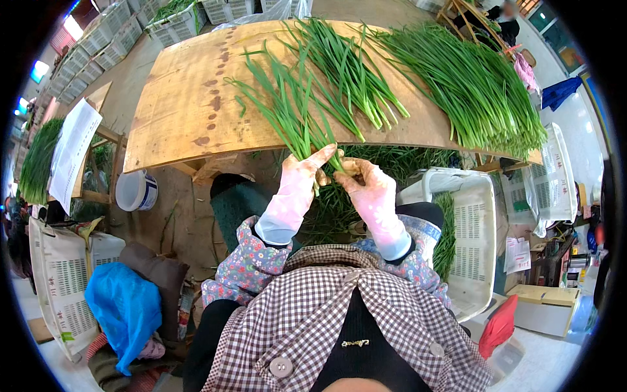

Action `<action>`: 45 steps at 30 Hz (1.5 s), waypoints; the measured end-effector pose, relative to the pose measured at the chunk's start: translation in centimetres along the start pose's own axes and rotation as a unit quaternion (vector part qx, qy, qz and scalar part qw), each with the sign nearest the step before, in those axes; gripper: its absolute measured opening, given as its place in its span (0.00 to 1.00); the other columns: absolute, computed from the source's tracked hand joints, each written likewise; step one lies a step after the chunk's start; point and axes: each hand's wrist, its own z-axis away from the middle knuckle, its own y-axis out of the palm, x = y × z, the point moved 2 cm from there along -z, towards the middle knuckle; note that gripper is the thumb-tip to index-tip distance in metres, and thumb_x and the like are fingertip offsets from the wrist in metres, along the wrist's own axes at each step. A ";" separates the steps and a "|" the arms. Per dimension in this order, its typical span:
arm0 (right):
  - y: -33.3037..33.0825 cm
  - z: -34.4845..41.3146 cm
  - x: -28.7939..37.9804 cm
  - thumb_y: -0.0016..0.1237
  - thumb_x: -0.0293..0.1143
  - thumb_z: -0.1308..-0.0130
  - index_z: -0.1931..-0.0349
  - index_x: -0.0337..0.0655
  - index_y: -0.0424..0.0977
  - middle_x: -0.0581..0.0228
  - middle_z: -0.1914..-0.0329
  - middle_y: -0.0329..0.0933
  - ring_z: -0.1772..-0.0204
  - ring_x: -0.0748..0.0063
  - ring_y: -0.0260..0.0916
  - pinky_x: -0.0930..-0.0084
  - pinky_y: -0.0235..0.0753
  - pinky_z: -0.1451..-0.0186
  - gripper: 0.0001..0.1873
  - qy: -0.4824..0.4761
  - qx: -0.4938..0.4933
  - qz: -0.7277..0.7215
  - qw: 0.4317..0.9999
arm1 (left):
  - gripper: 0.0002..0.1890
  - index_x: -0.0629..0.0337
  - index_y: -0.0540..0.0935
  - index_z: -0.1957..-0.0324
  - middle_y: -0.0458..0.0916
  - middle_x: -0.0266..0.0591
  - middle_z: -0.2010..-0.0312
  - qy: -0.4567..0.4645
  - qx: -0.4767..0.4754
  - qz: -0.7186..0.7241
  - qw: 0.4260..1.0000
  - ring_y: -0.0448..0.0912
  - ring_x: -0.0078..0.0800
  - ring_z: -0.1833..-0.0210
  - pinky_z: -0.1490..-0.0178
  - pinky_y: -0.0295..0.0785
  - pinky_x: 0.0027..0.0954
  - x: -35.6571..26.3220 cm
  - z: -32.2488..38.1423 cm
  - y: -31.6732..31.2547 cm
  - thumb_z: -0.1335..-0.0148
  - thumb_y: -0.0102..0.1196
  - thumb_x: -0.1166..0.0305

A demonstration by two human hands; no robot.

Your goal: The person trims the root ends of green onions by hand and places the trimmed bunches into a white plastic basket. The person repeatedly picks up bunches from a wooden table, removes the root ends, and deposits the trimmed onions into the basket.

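My left hand (307, 169), in a soiled pink and white glove, is closed around the lower stalks of a loose bunch of green garlic chives (289, 115), whose leaves fan out over the wooden table (176, 98). Close beside it, my right hand (360, 176), gloved alike, pinches the base of a few chive stalks between thumb and fingers. Just beyond lies a smaller pile of chives (345, 73), its pale ends towards me. A large, thick pile of chives (470, 88) covers the table's right end.
A white plastic crate (472, 245) holding chives stands at my right. Loose greens (333, 210) lie on the floor under the table. At the left are a white bucket (137, 191), a crate (63, 284) and a blue plastic bag (125, 308). A person (507, 22) sits at the far right.
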 end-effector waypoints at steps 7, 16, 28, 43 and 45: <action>0.0 -0.2 0.3 0.42 0.29 0.32 0.54 0.27 0.72 0.58 0.62 0.78 0.66 0.68 0.78 0.75 0.81 0.60 0.13 0.253 0.113 -0.287 0.917 | 0.11 0.62 0.79 0.59 0.81 0.33 0.69 -0.025 -0.022 0.007 0.999 0.66 0.17 0.83 0.77 0.66 0.21 0.7 0.1 -1.2 0.44 0.60 0.71; -0.7 -0.4 -0.9 0.42 0.33 0.31 0.54 0.29 0.71 0.59 0.62 0.78 0.66 0.69 0.78 0.75 0.81 0.61 0.15 0.255 0.129 -0.337 0.897 | 0.12 0.64 0.80 0.57 0.81 0.35 0.67 0.021 -0.014 -0.008 1.000 0.67 0.17 0.81 0.76 0.67 0.21 0.1 0.9 -1.7 0.41 0.57 0.69; 0.7 -0.4 0.5 0.47 0.26 0.35 0.55 0.29 0.72 0.61 0.67 0.78 0.67 0.70 0.77 0.80 0.78 0.63 0.11 0.284 0.157 -0.307 0.895 | 0.13 0.63 0.77 0.55 0.83 0.39 0.62 -0.013 0.035 0.034 0.999 0.68 0.13 0.81 0.80 0.60 0.16 0.6 0.6 -1.5 0.39 0.56 0.67; 1.7 -0.5 -0.2 0.48 0.21 0.39 0.65 0.29 0.73 0.65 0.67 0.75 0.66 0.78 0.73 0.83 0.74 0.60 0.04 0.151 0.073 -0.370 0.914 | 0.11 0.65 0.79 0.62 0.77 0.32 0.81 0.008 -0.022 0.003 1.000 0.64 0.17 0.89 0.83 0.62 0.21 -1.4 1.6 -0.2 0.43 0.60 0.68; 1.6 -1.0 0.2 0.48 0.21 0.38 0.63 0.29 0.73 0.64 0.67 0.76 0.66 0.79 0.74 0.84 0.74 0.60 0.05 0.188 0.101 -0.334 0.918 | 0.11 0.65 0.79 0.63 0.77 0.33 0.80 0.007 -0.024 -0.001 1.000 0.64 0.18 0.89 0.83 0.63 0.22 -1.4 1.6 -0.2 0.43 0.60 0.68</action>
